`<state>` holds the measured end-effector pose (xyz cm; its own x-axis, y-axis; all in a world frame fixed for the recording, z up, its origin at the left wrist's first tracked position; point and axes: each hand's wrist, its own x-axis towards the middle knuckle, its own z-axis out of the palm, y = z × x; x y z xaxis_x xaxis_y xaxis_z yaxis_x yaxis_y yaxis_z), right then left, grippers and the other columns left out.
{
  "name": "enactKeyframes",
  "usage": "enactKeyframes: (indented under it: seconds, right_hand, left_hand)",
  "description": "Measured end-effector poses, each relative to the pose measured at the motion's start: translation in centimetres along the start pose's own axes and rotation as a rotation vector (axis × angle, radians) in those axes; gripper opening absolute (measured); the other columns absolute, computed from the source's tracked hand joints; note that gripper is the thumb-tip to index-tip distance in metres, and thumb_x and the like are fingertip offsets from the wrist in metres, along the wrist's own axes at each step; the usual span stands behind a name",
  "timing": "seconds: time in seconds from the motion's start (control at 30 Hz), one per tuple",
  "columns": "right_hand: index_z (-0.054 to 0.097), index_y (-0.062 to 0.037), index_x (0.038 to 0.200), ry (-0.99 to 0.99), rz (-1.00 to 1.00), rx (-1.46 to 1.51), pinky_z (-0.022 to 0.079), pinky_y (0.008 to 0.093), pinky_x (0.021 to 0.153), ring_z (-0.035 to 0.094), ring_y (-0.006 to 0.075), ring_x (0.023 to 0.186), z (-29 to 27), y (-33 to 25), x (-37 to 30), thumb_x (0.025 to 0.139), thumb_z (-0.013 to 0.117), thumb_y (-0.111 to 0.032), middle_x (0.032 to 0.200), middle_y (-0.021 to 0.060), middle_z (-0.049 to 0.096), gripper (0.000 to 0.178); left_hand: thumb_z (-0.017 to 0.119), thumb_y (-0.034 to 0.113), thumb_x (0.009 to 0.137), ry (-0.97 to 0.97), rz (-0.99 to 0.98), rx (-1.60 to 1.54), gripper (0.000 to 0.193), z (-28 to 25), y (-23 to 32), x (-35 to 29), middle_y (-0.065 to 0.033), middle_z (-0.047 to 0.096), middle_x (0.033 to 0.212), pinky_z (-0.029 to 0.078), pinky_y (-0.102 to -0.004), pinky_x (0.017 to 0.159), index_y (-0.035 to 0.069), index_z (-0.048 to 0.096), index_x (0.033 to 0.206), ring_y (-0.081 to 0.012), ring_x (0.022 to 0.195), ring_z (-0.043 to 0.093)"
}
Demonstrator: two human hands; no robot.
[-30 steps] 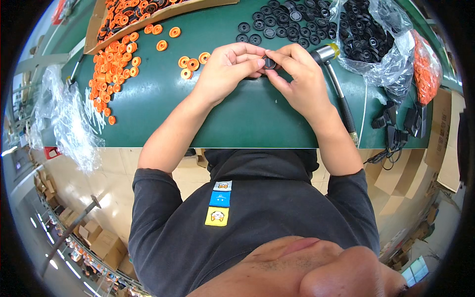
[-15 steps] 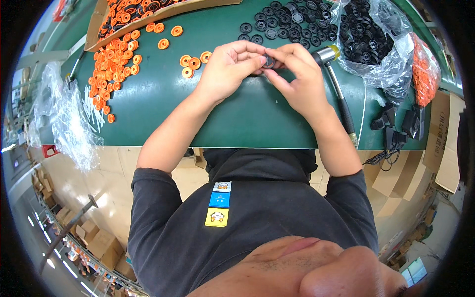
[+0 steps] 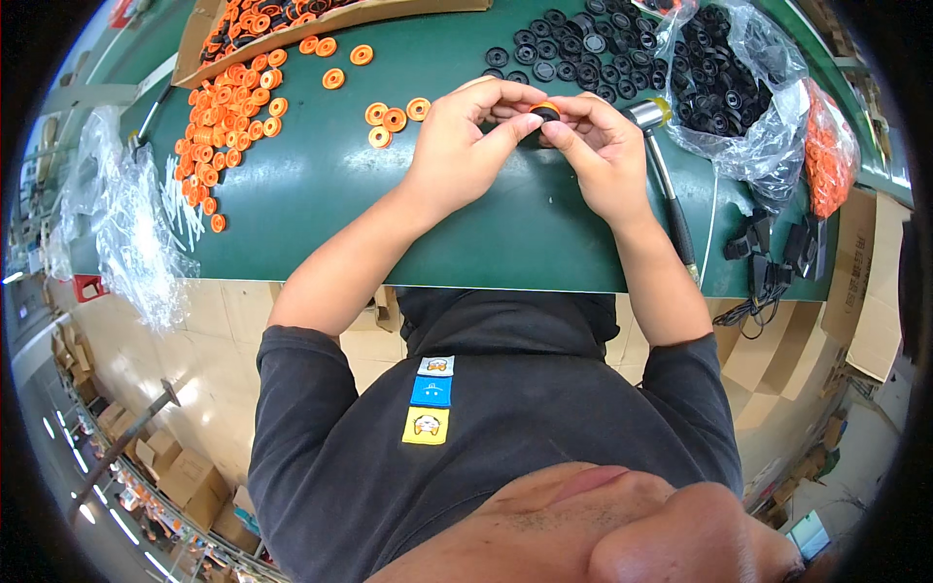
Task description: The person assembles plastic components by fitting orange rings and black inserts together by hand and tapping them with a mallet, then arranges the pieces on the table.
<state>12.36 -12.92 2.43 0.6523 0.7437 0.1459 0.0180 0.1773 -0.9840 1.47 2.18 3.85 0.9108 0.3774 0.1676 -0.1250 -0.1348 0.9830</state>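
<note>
A small round wheel (image 3: 546,113), black with an orange edge, sits between the fingertips of both hands above the green tabletop. My left hand (image 3: 461,142) pinches it from one side with thumb and forefinger. From the other side, the thumb and fingers of my right hand (image 3: 601,155) close on it too. Three or so loose orange wheels (image 3: 394,120) lie just left of my left hand. Beyond my hands spreads a scatter of black discs (image 3: 544,71). A hammer (image 3: 671,194) with a dark grip lies beside my right forearm.
At the left is a heap of orange wheels (image 3: 225,117), below a cardboard tray (image 3: 292,41) of orange and black parts. A clear bag (image 3: 753,155) of black discs and an orange bag (image 3: 828,146) stand at the right. Black adapters with cables (image 3: 768,262) lie near the front right edge.
The wheel has turned in my fingers: its orange edge now shows, where only dark was visible before. Both hands stay together on it and appear slightly further right in the picture.
</note>
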Motion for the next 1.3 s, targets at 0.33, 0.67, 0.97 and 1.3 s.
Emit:
enactKeyframes:
  seconds: [0.33, 0.67, 0.97, 1.3]
  right_hand:
    - [0.067, 0.0031, 0.113, 0.002, 0.096, 0.067, 0.055, 0.025, 0.076, 0.066, 0.0107, 0.082, -0.1, 0.2, 0.2, 0.092, 0.07, -0.004, 0.097, 0.0057, 0.069, 0.022]
    - [0.065, 0.0021, 0.118, 0.034, 0.205, -0.045, 0.055, 0.0247, 0.073, 0.065, 0.0104, 0.081, -0.4, 0.6, 0.7, 0.092, 0.072, -0.009, 0.099, 0.0071, 0.069, 0.029]
    - [0.065, -0.0019, 0.112, 0.229, -0.106, -1.226, 0.053, 0.0362, 0.078, 0.065, 0.0278, 0.081, -7.8, -4.5, -3.4, 0.08, 0.08, -0.014, 0.093, 0.0122, 0.064, 0.038]
    - [0.051, -0.0019, 0.122, -0.024, 0.652, -0.379, 0.047, 0.0263, 0.059, 0.056, 0.0129, 0.065, -9.0, -5.2, -9.4, 0.097, 0.055, -0.007, 0.086, 0.005, 0.058, 0.025]
  left_hand:
    - [0.068, 0.004, 0.092, 0.063, -0.111, -0.202, 0.019, 0.4, -0.8, 0.4, -0.0096, 0.072, 0.098, 0.055, -0.027, 0.082, -0.004, 0.069, 0.108, -0.0133, 0.089, 0.068]
    - [0.065, 0.003, 0.095, -0.018, -0.211, -0.248, 0.018, 0.1, -2.5, 1.4, -0.0088, 0.071, 0.104, 0.055, -0.0267, 0.09, -0.005, 0.066, 0.11, -0.013, 0.096, 0.067]
    - [0.069, 0.017, 0.087, -0.316, 0.109, 0.689, 0.016, 0.1, -1.1, -0.6, -0.0134, 0.063, 0.097, 0.052, -0.0426, 0.081, 0.003, 0.067, 0.095, -0.0325, 0.089, 0.065]
    - [0.066, 0.014, 0.087, -0.148, 0.142, 0.516, 0.021, -0.3, -3.1, 0.5, -0.0139, 0.065, 0.09, 0.054, -0.0405, 0.075, 0.002, 0.066, 0.104, -0.0294, 0.084, 0.067]
